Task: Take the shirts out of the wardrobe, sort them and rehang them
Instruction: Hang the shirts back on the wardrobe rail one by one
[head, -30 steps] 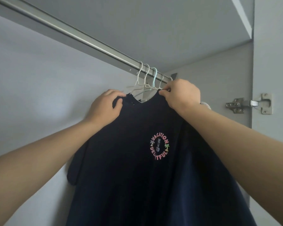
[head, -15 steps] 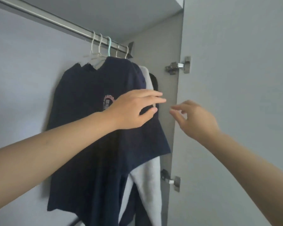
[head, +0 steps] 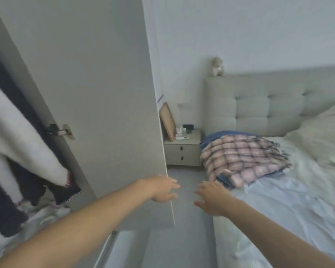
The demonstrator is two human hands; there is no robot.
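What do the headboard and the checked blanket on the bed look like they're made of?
Headboard: pale grey upholstery, probably matte woven fabric, shown by its tufted, dimpled squares. Checked blanket: soft woven cloth, perhaps wool or acrylic; its folds look thick, but blur hides the weave.

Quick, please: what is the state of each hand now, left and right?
Left hand: open, holds nothing.
Right hand: open, holds nothing.

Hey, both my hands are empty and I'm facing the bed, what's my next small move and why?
Probably reach the right hand forward to the folded plaid shirt lying on the bed. Both it and the left hand are open and holding nothing, and that pile is the nearest clothing ahead to sort and rehang.
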